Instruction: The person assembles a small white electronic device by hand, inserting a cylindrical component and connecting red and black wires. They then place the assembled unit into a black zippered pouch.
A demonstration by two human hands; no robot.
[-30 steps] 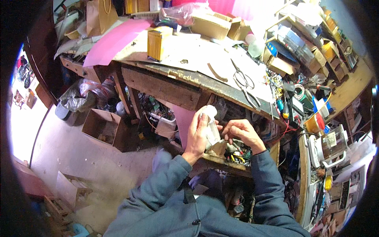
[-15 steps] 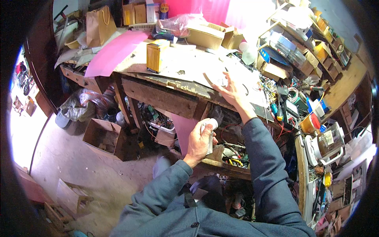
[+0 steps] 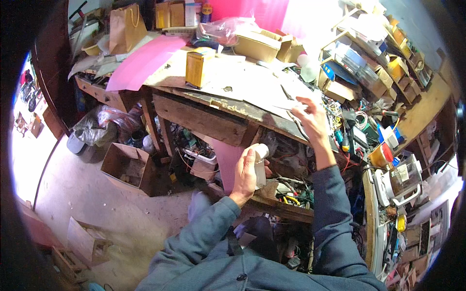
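In the head view, a white-topped translucent object (image 3: 260, 173) is clasped upright by the left grip (image 3: 249, 170), before the tabletop (image 3: 238, 80). The right grip (image 3: 311, 115) is poised, fingers curled, over the tabletop's near edge; whether anything is gripped there cannot be told.

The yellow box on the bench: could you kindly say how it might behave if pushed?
The yellow box would probably tip under a high push, standing taller than wide. Its flat sides and square corners suggest a low push would slide it rather than roll it. Its weight is hard to judge; any contents are hidden.
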